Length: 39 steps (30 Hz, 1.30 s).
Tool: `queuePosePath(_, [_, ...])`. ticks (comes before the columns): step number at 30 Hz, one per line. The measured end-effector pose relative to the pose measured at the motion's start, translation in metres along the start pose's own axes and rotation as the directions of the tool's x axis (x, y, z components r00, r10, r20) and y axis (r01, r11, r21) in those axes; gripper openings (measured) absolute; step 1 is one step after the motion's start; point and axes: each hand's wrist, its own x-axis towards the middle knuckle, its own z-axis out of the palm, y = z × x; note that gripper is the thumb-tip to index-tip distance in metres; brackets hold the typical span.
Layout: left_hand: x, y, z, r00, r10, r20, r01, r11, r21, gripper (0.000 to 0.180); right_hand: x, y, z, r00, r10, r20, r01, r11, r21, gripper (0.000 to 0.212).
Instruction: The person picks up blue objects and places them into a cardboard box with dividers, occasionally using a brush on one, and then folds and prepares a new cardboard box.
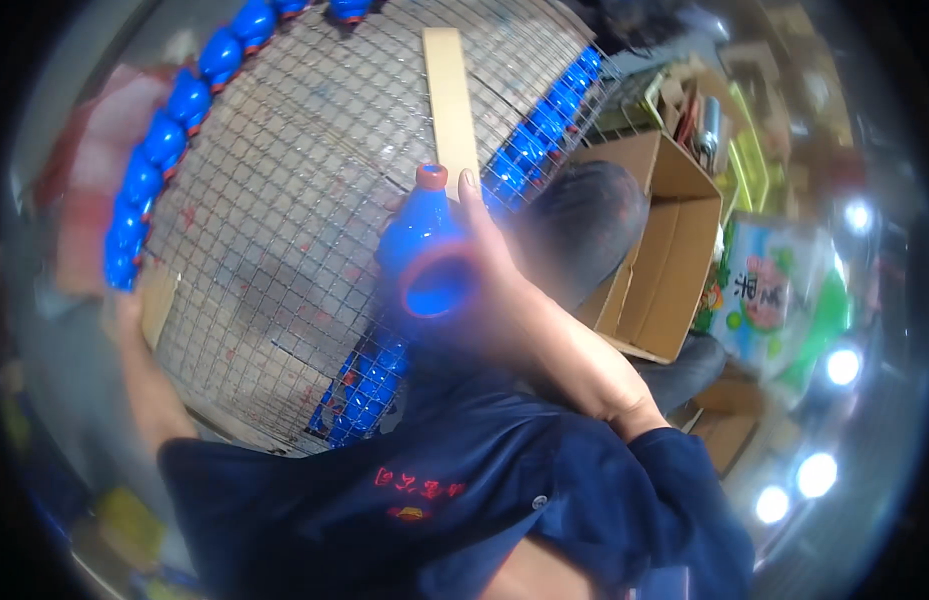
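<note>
A glossy blue bottle-shaped piece (422, 225) with a reddish-brown collar is tilted in front of my body. Its wide reddish-brown-rimmed mouth faces me, blurred. My right hand (490, 235) is closed around this piece, thumb up along its right side. Just beyond the thumb, a pale wooden slat (448, 95) lies over the wire mesh (285, 180). At the far left, my left hand (131, 308) is at the near end of a curved row of similar blue pieces (165, 140). It meets the nearest one, but its fingers are hidden.
More blue pieces (530, 145) line the mesh's right edge, and others (370, 385) sit at its near edge. Another wooden strip (162, 305) is beside my left hand. An open cardboard box (650, 270) stands at the right, near a printed plastic bag (760, 280).
</note>
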Motion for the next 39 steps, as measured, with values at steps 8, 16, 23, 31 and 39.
queuePosePath(8, [-0.013, 0.001, 0.019, 0.948, -0.178, 0.266, 0.179, 0.984, 0.018, 0.061, -0.035, -0.015, -0.032, 0.979, -0.063, 0.194, 0.040, 0.992, 0.123, 0.085])
queuePosePath(16, [-0.229, 0.139, -0.046, 0.625, 0.064, 0.778, 0.775, -0.165, -0.609, 0.046, -0.055, -0.029, -0.066, 0.982, -0.102, 0.160, 0.065, 0.974, 0.219, 0.083])
queuePosePath(23, [-0.307, 0.354, -0.127, 0.492, 0.788, 0.370, 0.863, -0.383, -0.330, 0.039, -0.141, -0.119, -0.085, 0.825, -0.462, 0.326, 0.263, 0.824, 0.502, 0.082])
queuePosePath(31, [-0.305, 0.546, -0.235, 0.285, 0.909, 0.306, 0.774, -0.029, -0.633, 0.025, -0.239, -0.190, -0.262, 0.308, -0.929, -0.202, 0.405, 0.321, -0.856, 0.032])
queuePosePath(39, [-0.305, 0.642, -0.253, 0.278, 0.886, 0.372, 0.640, 0.119, -0.759, 0.033, -0.054, -0.133, -0.386, 0.487, -0.844, -0.223, -0.038, 0.235, -0.971, 0.033])
